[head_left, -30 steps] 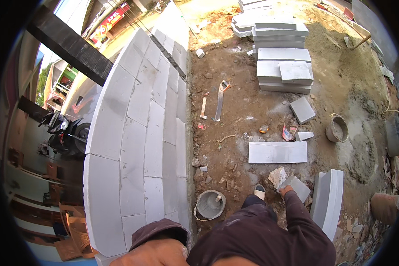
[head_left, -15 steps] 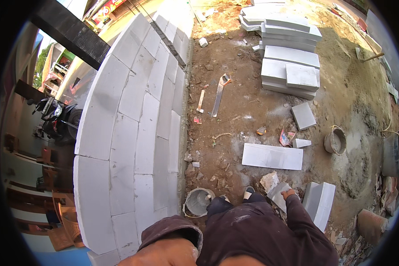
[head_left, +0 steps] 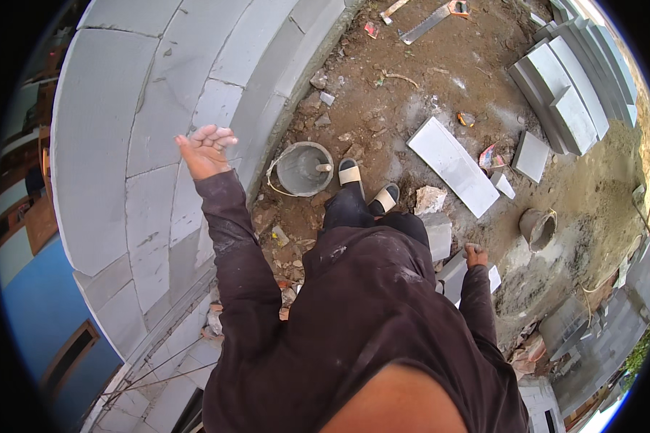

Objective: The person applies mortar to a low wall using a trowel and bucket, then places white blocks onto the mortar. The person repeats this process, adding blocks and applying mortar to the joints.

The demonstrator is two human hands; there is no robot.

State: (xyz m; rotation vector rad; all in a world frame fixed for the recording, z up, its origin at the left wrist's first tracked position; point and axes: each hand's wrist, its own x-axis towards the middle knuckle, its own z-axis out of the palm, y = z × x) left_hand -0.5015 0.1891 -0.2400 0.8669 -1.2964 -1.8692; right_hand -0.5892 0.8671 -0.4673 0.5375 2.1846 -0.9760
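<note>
My left hand (head_left: 204, 150) is raised palm up, fingers apart and powdery, beside or over the pale block wall (head_left: 101, 144); contact is unclear. My right hand (head_left: 475, 254) is low at my right, fingers curled, above grey blocks (head_left: 449, 273); what they hold, if anything, is hidden. A grey block (head_left: 433, 234) with a broken chunk (head_left: 430, 200) lies beside my legs. A mortar bucket (head_left: 300, 172) with a handle in it stands left of my sandals.
A long block (head_left: 453, 166) and smaller block (head_left: 530, 155) lie on the dirt, with stacked blocks (head_left: 563, 94) at upper right. A second bucket (head_left: 538, 229) stands by wet mortar. A handsaw (head_left: 426, 27) and hammer (head_left: 391, 11) lie farther off. Rubble lines the wall's foot.
My view has swung downward onto my body and feet. My left hand has risen into view, open, near the wall. My right hand stays low by the blocks on the right.
</note>
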